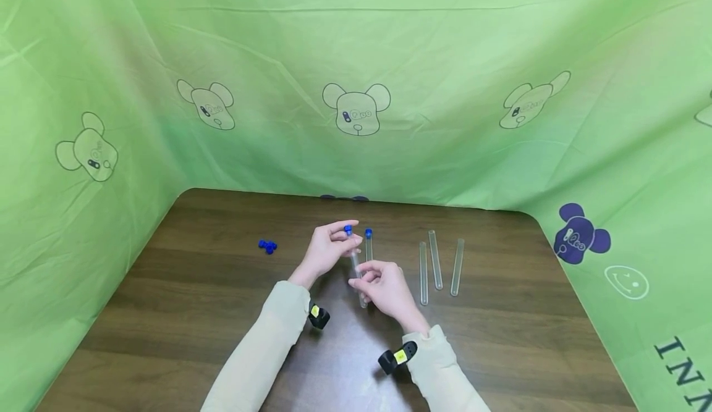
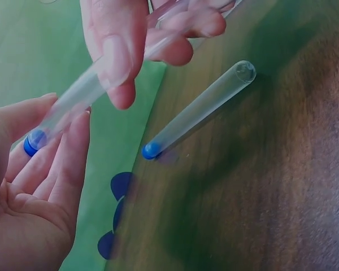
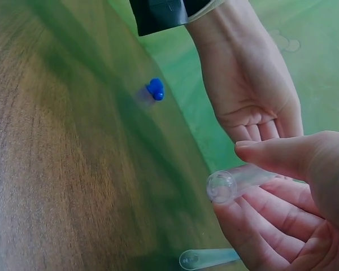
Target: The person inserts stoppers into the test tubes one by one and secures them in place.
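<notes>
A clear test tube (image 1: 356,265) with a blue cap (image 1: 348,229) is held between both hands above the table. Near its capped end, the thumb and fingers of my left hand (image 1: 327,250) pinch it. Lower down, my right hand (image 1: 389,288) grips the tube between thumb and fingers. In the left wrist view the blue cap (image 2: 31,144) sits on the tube's end beside the left fingers. The rounded bottom of the tube (image 3: 221,187) pokes out of the right hand in the right wrist view. Just behind the hands lies another capped test tube (image 1: 369,245).
Three test tubes without caps (image 1: 436,260) lie to the right of the hands on the brown wooden table (image 1: 194,301). A small cluster of blue caps (image 1: 268,246) rests at the left. Green cloth (image 1: 356,165) hangs around the table's back and sides.
</notes>
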Tool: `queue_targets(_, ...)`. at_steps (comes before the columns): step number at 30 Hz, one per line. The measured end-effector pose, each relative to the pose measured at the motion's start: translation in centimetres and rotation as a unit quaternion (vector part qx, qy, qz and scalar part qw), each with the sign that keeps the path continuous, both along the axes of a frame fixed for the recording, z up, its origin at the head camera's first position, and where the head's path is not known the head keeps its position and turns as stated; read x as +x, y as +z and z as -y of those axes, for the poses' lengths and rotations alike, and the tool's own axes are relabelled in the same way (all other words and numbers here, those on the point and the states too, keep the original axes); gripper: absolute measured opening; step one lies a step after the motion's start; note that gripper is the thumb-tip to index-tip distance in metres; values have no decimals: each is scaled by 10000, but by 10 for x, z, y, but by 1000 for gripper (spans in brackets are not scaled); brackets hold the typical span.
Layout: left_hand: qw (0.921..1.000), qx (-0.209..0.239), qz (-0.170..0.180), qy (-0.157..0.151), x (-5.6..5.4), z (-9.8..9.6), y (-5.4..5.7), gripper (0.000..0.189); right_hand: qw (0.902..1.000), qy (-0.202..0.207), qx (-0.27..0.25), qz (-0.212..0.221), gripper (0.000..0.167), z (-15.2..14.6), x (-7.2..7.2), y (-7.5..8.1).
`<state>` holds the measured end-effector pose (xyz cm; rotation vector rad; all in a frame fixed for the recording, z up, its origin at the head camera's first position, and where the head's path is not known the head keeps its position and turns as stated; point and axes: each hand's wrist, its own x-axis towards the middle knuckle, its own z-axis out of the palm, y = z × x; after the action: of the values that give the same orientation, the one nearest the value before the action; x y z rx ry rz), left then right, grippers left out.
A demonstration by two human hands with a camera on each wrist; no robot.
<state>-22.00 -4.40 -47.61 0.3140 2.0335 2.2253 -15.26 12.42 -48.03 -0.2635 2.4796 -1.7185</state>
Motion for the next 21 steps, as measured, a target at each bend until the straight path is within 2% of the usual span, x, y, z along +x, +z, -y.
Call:
queue_targets(6, 10000, 20, -42, 47, 0, -1, -4, 41, 10000, -41, -40, 38, 22, 0, 0, -1)
queue_targets(12, 10000, 4, 39, 17, 1, -2, -3, 39, 10000, -52, -52, 54, 21, -1, 0, -2)
queue_targets(21, 9999, 100, -36, 20, 0, -3, -3, 39, 10000, 16, 16, 4, 20, -2, -3, -2)
